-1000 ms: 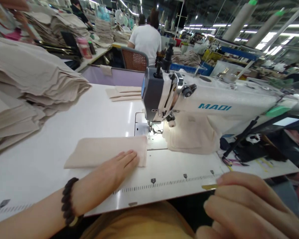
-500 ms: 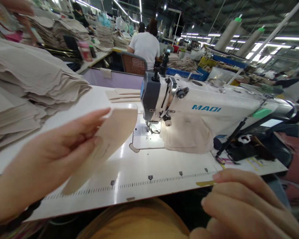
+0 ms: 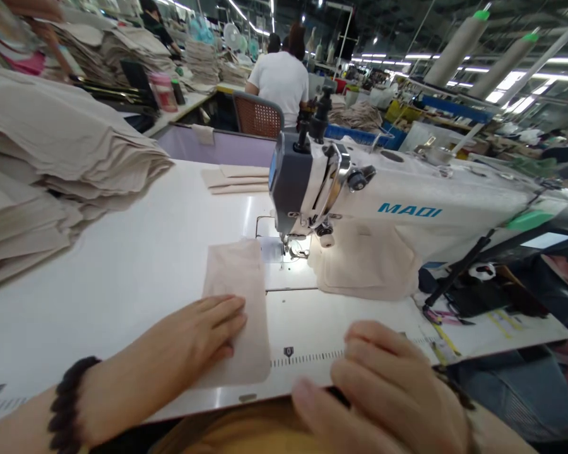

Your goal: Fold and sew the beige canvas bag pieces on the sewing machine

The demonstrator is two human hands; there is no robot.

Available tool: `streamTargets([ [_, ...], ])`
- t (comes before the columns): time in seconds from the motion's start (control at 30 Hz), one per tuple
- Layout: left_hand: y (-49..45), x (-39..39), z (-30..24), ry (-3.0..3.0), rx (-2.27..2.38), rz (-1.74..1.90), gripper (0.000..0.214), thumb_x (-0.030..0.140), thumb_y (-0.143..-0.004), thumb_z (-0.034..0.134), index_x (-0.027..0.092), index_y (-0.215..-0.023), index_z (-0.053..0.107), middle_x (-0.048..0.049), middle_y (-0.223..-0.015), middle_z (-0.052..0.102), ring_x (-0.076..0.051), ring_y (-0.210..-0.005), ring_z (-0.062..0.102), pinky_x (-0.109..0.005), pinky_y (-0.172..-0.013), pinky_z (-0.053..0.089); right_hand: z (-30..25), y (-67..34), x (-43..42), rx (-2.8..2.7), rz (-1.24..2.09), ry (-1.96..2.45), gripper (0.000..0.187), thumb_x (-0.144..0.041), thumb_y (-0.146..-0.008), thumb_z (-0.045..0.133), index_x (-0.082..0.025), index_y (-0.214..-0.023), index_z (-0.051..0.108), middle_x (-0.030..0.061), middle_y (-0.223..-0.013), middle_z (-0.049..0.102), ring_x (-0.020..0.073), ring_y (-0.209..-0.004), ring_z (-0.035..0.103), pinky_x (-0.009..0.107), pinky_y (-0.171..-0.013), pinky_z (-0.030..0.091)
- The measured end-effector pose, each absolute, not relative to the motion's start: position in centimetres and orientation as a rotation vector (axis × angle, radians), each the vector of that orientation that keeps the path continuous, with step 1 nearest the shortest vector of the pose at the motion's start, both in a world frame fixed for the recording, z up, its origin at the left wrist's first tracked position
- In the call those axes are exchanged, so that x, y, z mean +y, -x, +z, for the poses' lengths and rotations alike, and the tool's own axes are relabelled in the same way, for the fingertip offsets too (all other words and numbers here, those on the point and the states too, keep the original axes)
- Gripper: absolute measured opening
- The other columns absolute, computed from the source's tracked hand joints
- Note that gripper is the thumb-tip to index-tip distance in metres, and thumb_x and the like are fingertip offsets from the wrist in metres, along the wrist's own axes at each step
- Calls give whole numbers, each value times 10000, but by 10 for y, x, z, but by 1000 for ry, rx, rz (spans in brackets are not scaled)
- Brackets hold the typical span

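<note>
A beige fabric piece point(image 3: 239, 277) lies flat on the white sewing table, to the left of the needle area. My left hand point(image 3: 211, 334) rests on it with fingers stretched out, pressing it from above. My right hand point(image 3: 383, 378), a little blurred, hovers over the table's front edge; its fingers are loosely curled, the thumb stands apart, and nothing shows between them. The white sewing machine point(image 3: 402, 202) has its lit presser foot point(image 3: 293, 247) just beyond the piece's right edge. More beige fabric pieces point(image 3: 369, 265) lie under the machine arm.
Tall stacks of beige fabric point(image 3: 76, 139) stand at the left. A few folded pieces point(image 3: 239, 180) sit behind the needle area. Small tools point(image 3: 447, 315) lie near the table's right end. Beyond the table, a person in a white shirt point(image 3: 281, 85) sits on a brown chair point(image 3: 258, 115).
My left hand has brought the fabric piece down from the air and laid it flat on the table, its fingers now spread on top. My right hand has moved left.
</note>
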State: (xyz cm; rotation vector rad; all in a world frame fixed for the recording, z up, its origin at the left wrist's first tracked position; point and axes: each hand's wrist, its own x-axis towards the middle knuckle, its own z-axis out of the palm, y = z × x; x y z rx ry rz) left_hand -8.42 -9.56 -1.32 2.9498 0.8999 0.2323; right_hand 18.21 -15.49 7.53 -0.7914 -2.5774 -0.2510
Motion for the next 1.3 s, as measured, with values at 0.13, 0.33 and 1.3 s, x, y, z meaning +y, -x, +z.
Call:
streamTargets([
  [0.13, 55, -87, -6, -2974, 894, 291, 373, 318, -876, 480, 113, -1186, 511, -157, -1238, 526, -267, -1149, 483, -412, -980, 403, 40, -183, -102, -2908, -227, 816, 214, -197, -922, 394, -129, -963, 593, 18, -656, 581, 154, -590, 508, 306, -584, 362],
  [0.33, 19, -42, 13, -2931, 967, 77, 359, 328, -857, 518, 74, -1111, 527, -141, -1059, 560, -252, -998, 530, -382, -874, 455, 4, -192, -55, -2995, -156, 913, 234, -256, -943, 374, -155, -986, 580, 18, -729, 599, 151, -631, 522, 300, -641, 347],
  [1.3, 1, 0, 0, -2912, 1018, 140, 345, 342, -867, 492, 58, -1058, 534, -154, -1086, 510, -291, -1101, 422, -422, -954, 378, -6, -188, -45, -2651, -151, 1258, 195, -223, -888, 465, -151, -1036, 568, 35, -730, 562, 176, -676, 495, 296, -658, 329],
])
